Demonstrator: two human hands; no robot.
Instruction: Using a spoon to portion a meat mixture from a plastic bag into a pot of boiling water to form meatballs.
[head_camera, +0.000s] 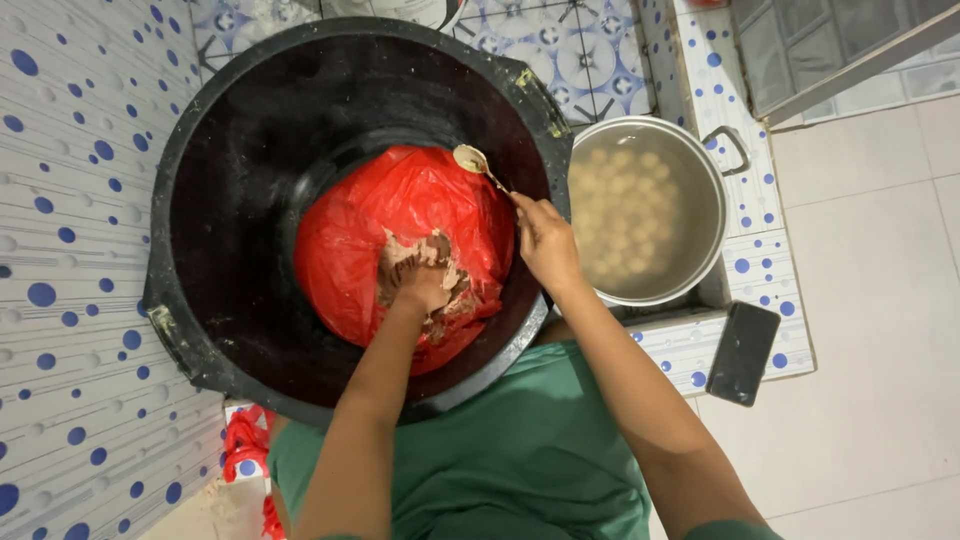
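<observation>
Scooping paste from a red bag in a black basin

Left hand sunk in brownish paste on the red bag inside the black basin, fingers curled around paste; right hand pinching a spoon; right of basin, steel pot of pale balls, dark phone on the counter.

One view only, from a camera worn on the person's head, facing almost straight down and close over the big black basin (which fills most of the frame); the steel pot sits at right, tiled wall along the left edge
</observation>
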